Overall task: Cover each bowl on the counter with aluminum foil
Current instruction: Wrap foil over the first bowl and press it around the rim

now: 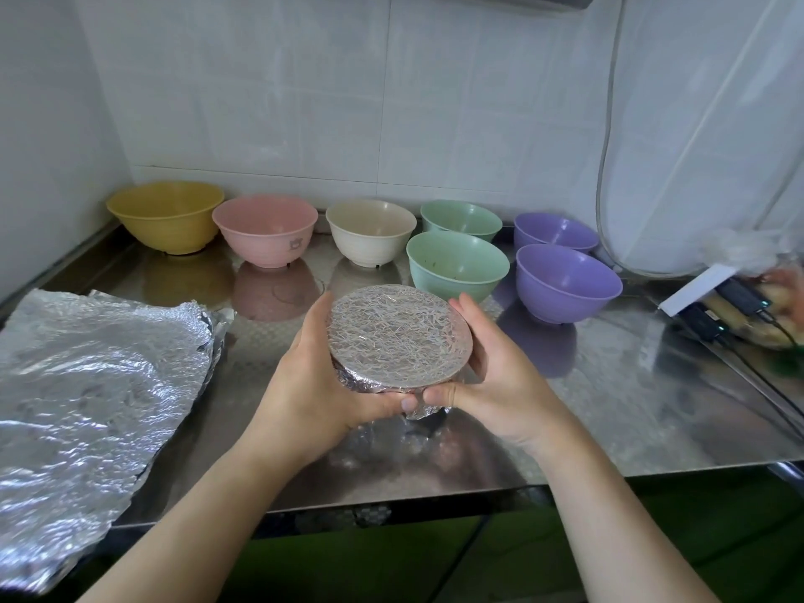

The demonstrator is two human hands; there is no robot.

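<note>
A bowl with crinkled foil stretched over its top [399,332] is held just above the steel counter [631,406], tilted a little toward me. My left hand [313,376] grips its left side and my right hand [487,367] grips its right side, both thumbs pressing the foil at the near rim. Behind it stand several uncovered bowls: yellow [167,215], pink [265,228], cream [370,230], two green [457,263] [463,215] and two purple [567,280] [554,230]. A stack of loose foil sheets [91,385] lies at the left.
At the right edge lie dark devices with cables [713,319] and a bag of food [765,298]. A hose [609,167] hangs down the tiled wall. The counter's front edge runs just under my forearms.
</note>
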